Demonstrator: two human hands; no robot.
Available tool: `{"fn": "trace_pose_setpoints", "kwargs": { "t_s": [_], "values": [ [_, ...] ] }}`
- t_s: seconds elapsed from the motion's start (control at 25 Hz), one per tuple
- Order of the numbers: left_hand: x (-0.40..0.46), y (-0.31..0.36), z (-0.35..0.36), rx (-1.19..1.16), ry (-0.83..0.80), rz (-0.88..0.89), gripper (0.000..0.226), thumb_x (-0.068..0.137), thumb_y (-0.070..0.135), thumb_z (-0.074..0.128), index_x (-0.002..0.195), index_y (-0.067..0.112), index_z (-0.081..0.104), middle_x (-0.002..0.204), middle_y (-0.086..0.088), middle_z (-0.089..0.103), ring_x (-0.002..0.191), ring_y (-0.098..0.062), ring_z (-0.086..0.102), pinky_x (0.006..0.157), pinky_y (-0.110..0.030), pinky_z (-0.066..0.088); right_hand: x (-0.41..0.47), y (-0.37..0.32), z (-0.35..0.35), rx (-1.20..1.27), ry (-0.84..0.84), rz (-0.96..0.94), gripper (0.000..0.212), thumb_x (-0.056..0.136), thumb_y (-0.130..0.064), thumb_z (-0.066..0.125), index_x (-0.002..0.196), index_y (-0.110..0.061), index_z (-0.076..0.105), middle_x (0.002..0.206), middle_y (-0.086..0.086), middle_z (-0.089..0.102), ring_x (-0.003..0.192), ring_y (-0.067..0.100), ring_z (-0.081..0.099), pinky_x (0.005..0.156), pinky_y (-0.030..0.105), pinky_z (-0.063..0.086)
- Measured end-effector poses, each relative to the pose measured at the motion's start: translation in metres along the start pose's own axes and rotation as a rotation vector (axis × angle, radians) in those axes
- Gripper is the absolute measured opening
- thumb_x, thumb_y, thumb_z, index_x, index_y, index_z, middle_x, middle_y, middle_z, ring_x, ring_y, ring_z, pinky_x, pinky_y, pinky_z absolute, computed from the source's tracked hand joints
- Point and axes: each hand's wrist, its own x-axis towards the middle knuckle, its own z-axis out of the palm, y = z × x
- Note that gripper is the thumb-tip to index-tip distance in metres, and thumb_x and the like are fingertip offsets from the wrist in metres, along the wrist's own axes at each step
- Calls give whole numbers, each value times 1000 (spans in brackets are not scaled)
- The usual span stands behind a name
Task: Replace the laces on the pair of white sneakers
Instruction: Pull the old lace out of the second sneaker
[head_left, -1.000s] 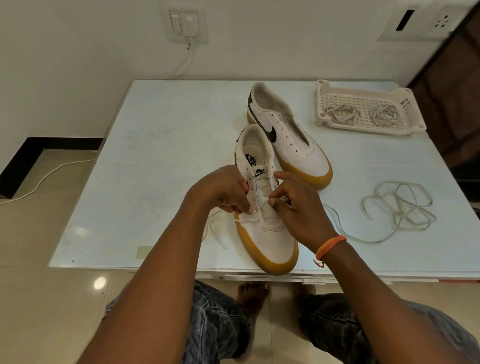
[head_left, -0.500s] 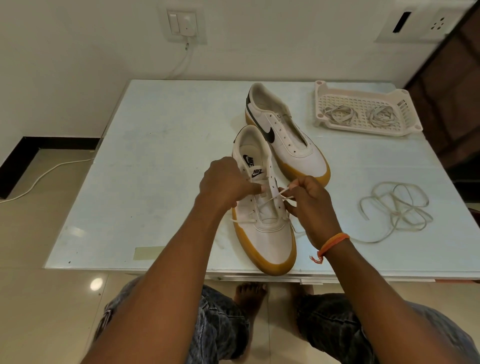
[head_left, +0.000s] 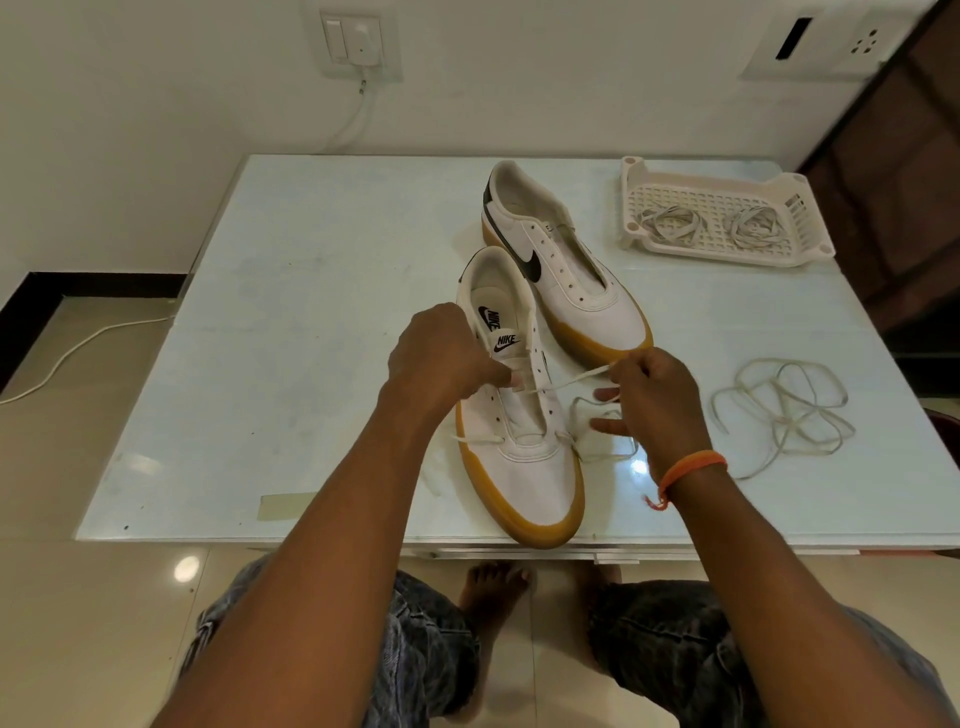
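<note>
The near shoe (head_left: 524, 436) lies at the front edge of the table (head_left: 291, 322), toe toward the person, and serves as the landmark here. A lace (head_left: 569, 378) runs through its lowest eyelets, with short ends trailing out on both sides of the toe box. The left hand (head_left: 441, 358) rests on the shoe's left eyelet row, fingers curled and pinching the flap near the tongue. Just right of the shoe, the right hand (head_left: 657, 400) pinches the lace between thumb and forefinger and draws it taut across the tongue; its other fingers are spread loosely.

The lace looks thin, soft and limp, so it will likely flop and twist; the stiff tip is the place to hold it for threading, with the shoe braced by the eyelet flap. The shoe itself seems light, with a firm gum sole that should sit steady.

Further right of the shoe a loose lace (head_left: 779, 410) lies tangled. Beyond the shoe sits the far shoe (head_left: 566, 270), unlaced. Farthest, back right, a tray (head_left: 722, 254) holds two coiled laces.
</note>
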Motion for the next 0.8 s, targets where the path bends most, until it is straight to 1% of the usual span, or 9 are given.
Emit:
{"fn": "trace_pose_setpoints", "kwargs": {
  "t_s": [0.08, 0.2, 0.32, 0.44, 0.48, 0.56, 0.68, 0.72, 0.8],
  "values": [
    [-6, 5, 1, 116, 26, 120, 51, 63, 44, 88, 92, 14, 58, 88, 0, 66, 82, -21, 66, 72, -34, 54, 2, -2, -12, -93, 107, -159, 13, 93, -13, 49, 93, -5, 59, 92, 16, 64, 80, 25, 67, 55, 39, 60],
    [-22, 11, 15, 277, -85, 283, 28, 71, 35, 84, 77, 23, 59, 89, 1, 66, 84, -20, 65, 75, -35, 54, 11, -5, -37, -108, 241, -207, 13, 91, -15, 48, 89, -6, 57, 88, 13, 65, 65, 22, 70, 48, 40, 58],
    [-35, 6, 34, 317, -89, 321, 21, 79, 27, 78, 97, 19, 72, 99, -1, 70, 89, -20, 67, 83, -38, 56, 21, -3, -58, -568, 176, -181, 11, 84, -22, 53, 79, -15, 60, 78, 8, 68, 64, 27, 69, 62, 45, 59],
    [-36, 2, 37, 247, -107, 343, 7, 82, 15, 73, 88, 18, 75, 91, 0, 71, 85, -18, 66, 83, -36, 56, 14, 0, -58, -1046, 37, -94, 15, 82, -22, 60, 96, -17, 66, 101, 9, 66, 90, 33, 64, 75, 34, 48],
    [-36, 3, 36, 239, -124, 350, 6, 82, 12, 71, 82, 18, 75, 85, 1, 70, 81, -17, 66, 81, -34, 56, 11, -1, -55, -1069, 61, -169, 22, 83, -19, 61, 105, -17, 66, 108, 10, 63, 97, 34, 61, 76, 34, 44],
    [-34, 3, 34, 236, -164, 356, 13, 84, 10, 66, 74, 17, 69, 75, 2, 66, 74, -15, 64, 73, -30, 55, 2, -6, -43, -866, 62, -476, 25, 83, -13, 63, 108, -17, 68, 107, 8, 63, 97, 30, 61, 80, 35, 46],
    [-31, 4, 25, 176, -268, 357, 7, 87, 13, 65, 85, 10, 72, 81, 0, 67, 73, -10, 60, 69, -23, 49, -19, -9, -16, -575, -256, -721, 17, 83, -14, 72, 100, -18, 73, 101, 0, 62, 80, 15, 62, 76, 27, 51],
    [-27, 2, 20, 139, -232, 347, 7, 87, 13, 66, 89, 12, 73, 87, 1, 68, 76, -8, 59, 70, -20, 47, -26, -6, -5, -619, -342, -718, 18, 85, -18, 71, 103, -18, 72, 107, -1, 58, 82, 15, 60, 75, 27, 51],
    [-18, -1, 14, 52, 7, 291, 9, 85, 18, 70, 94, 18, 69, 100, 2, 65, 84, -7, 56, 71, -19, 43, -34, 5, 13, -792, -364, -713, 21, 88, -26, 69, 107, -17, 72, 120, -1, 47, 88, 18, 58, 74, 33, 54]
  ]
}}
